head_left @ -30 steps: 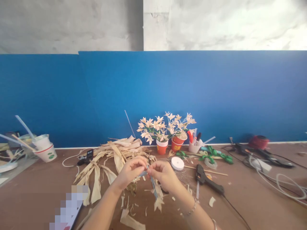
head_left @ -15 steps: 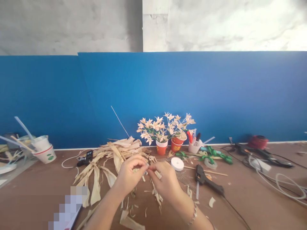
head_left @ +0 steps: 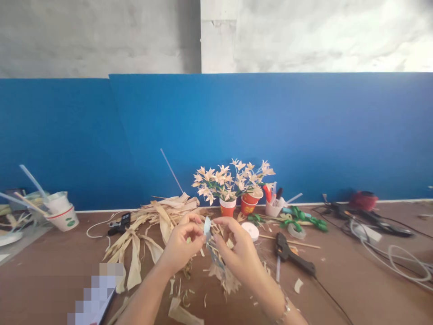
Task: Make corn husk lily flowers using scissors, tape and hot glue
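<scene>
My left hand (head_left: 185, 241) is closed in a pinch, thumb against forefinger, on a thin flower stem (head_left: 171, 170). That stem runs up to the left behind the hand, and at its lower end hang blurred pale husk petals (head_left: 226, 280). A pale blue strip (head_left: 207, 224) stands up at the left fingertips, between both hands. Beside it, my right hand (head_left: 237, 246) has thumb and forefinger apart; its other fingers are partly hidden. A bracelet (head_left: 286, 310) is on the right wrist.
Dried husks (head_left: 169, 212) lie behind my left hand. Husk flowers stand in red paper cups (head_left: 228, 209). A white tape roll (head_left: 251, 231), a glue gun (head_left: 293, 255) with a cord, and green pieces (head_left: 306, 219) lie to the right. A white cup (head_left: 64, 218) stands far left.
My right fingers have parted from the pinch at the left fingertips. The blue strip now shows upright. The stem's upper end has swung left, then slightly back, and the lower petals have shifted.
</scene>
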`<state>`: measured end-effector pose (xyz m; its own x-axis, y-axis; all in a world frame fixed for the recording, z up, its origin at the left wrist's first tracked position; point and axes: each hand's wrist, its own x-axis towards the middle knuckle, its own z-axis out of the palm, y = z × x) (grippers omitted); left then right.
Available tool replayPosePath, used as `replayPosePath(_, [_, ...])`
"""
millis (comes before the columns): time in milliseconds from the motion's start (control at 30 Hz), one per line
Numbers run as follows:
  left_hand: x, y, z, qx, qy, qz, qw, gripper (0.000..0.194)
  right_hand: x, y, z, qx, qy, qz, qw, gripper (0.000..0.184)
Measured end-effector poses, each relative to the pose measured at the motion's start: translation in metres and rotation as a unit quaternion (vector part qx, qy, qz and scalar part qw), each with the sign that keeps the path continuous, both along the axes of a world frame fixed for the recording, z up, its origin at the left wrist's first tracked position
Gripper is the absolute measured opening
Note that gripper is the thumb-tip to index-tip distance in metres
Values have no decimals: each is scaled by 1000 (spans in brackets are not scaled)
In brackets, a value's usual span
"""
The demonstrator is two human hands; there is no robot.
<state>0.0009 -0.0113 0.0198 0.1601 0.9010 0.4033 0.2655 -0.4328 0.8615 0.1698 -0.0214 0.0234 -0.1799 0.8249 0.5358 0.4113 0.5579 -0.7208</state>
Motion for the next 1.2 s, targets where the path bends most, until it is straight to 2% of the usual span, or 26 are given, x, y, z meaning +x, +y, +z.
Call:
replayPosePath(67, [0,-2,2,-4,31,-8,999,10,1,0,1,-63,28,49,996,31])
replayPosePath(133, [2,-4,4,-3,65,-8,998,10,-1,1,0,-132,32,114,984,29])
replayPosePath(200, [4,-6,6,-2,89,-4,996,11,-2,2,-1,-167,21,141,976,25])
replayPosePath(467, [8,-11,6,-27,91,-33,995,11,1,2,1,-112,-29,98,988,20])
replayPosePath(633, [14,-9,-3,-64,27,-73,995,10,1,5,-7,-121,1,124,985,10])
replayPosePath(700, [18,-8,-6,-118,-22,-93,988,7,2,7,-9,-156,42,149,976,12])
replayPosePath(833, [24,-8,-7,-248,-87,-88,961,8,3,11,-7,-235,134,178,946,26])
replayPosePath(1033, [24,-11,-6,-304,-211,-136,919,18,4,16,-7,-232,208,182,933,31])
replayPosePath(1200, [25,-9,-9,-340,-273,-90,896,26,4,21,-11,-235,230,159,931,31])
